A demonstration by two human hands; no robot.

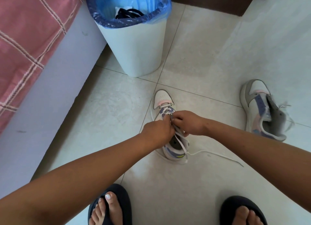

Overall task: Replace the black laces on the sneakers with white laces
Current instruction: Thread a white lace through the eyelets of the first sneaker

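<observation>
The white-and-lilac leather sneaker [165, 123] lay directly beneath the left hand [158, 132] and right hand [188, 122], both pinching its flat white lace [180, 140]; its long axis ran away from the person, toe pointing towards the white plastic bin [134, 48].

White laces [179, 141] on white-lilac sneaker [162, 98]; blue-lined white bin [134, 44]; pink checked bedcover [25, 31].

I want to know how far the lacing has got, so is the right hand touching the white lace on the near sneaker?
Touching. The head view shows the right hand pinching the white lace over the sneaker, opposite the left hand.
</observation>
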